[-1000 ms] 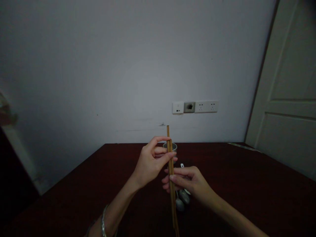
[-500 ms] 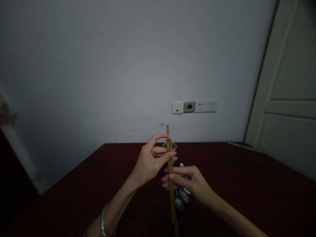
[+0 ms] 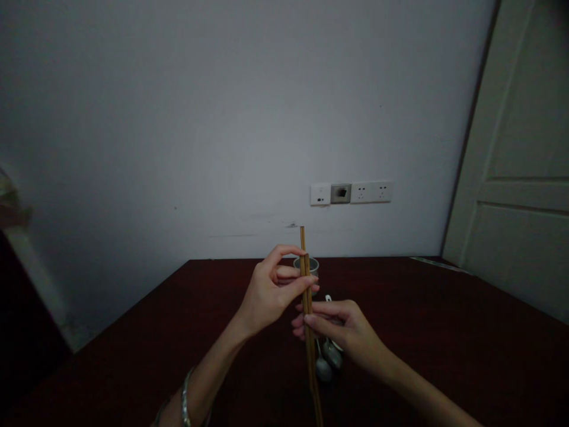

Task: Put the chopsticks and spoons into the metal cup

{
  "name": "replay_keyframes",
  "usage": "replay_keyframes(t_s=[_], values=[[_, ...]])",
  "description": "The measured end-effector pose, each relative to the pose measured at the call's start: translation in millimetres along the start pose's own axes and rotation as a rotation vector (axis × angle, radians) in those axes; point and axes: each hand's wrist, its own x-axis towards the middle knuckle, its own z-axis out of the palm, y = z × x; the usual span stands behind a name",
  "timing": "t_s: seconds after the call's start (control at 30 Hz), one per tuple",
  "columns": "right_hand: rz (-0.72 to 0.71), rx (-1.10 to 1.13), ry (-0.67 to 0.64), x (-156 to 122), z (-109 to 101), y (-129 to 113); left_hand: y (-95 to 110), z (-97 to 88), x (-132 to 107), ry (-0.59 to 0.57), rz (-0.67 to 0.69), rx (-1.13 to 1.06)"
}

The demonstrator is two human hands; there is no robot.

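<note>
Several brown chopsticks (image 3: 310,356) stand bundled lengthwise in front of me, one tip rising above the rest. My left hand (image 3: 271,296) pinches the bundle near its top between thumb and fingers, the index finger bent over the upper ends. Lower down, my right hand (image 3: 344,326) grips the same bundle with thumb and fingertips. Behind the chopsticks is a grey metal cup (image 3: 313,265), partly hidden by my left fingers. Beneath my right hand lie a smaller metal spoon (image 3: 323,369) and a larger one (image 3: 332,354), their handles partly covered.
The dark red table (image 3: 178,367) reaches back to a pale wall (image 3: 222,118) with a row of sockets and a switch (image 3: 351,193). A light door (image 3: 520,237) stands at the right. A thin strip (image 3: 440,264) lies along the table's far right edge.
Both hands keep their hold on the chopsticks. The upper ends in front have shifted slightly against one another, and my left index finger has come down a little onto them.
</note>
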Motion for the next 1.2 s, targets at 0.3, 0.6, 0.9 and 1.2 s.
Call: replay_keyframes(t_s=[0.3,0.6,0.9,1.2], values=[[-0.021,-0.054,0.039,-2,4,-7,-3,-1.0,2,0.006,-0.005,-0.018],[-0.097,-0.025,0.164,3,-1,-2,-4,1.2,24,-0.115,-0.016,-0.053],[-0.154,-0.100,0.296,8,-13,-8,-13,10.8,46,-0.158,0.027,-0.068],[-0.113,-0.085,0.283,15,-21,-2,-31,7.9,53,-0.142,0.023,-0.078]])
